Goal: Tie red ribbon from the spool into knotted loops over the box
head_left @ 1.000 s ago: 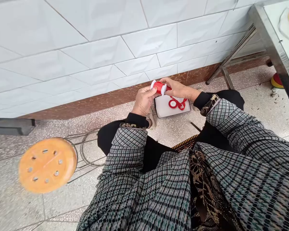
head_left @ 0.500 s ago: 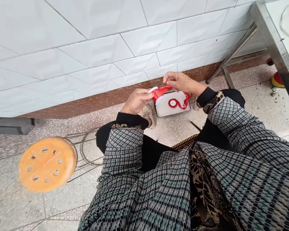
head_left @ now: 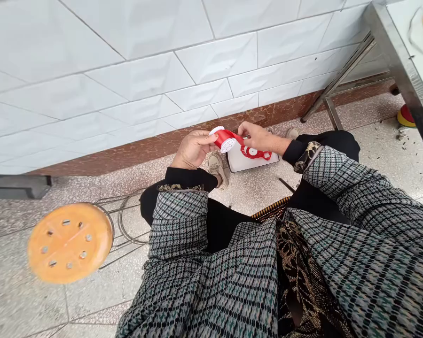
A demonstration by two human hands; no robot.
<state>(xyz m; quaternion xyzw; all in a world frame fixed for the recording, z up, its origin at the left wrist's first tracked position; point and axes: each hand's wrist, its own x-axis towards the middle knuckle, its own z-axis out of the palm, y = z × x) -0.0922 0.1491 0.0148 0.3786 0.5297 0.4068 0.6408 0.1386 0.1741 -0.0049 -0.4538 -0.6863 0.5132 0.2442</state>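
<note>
My left hand is closed on a white spool of red ribbon, its thumb resting on the wound ribbon. The spool's round white end faces me. From it a strip of red ribbon runs to my right hand, whose fingers pinch it close beside the spool. Below the hands a shallow white box with a dark edge stands on the floor. In the box lies a smaller roll of narrow red ribbon with a white centre, partly hidden by my right hand.
An orange stool with a wire frame lies tipped over at the left. A metal-framed table stands at the right, a red and yellow object beneath it. White wall tiles rise in front. A dark stick lies on the floor.
My right hand has come lower and closer to the spool, and the ribbon strip between the hands is lower. The spool has turned so that its white end shows more.
</note>
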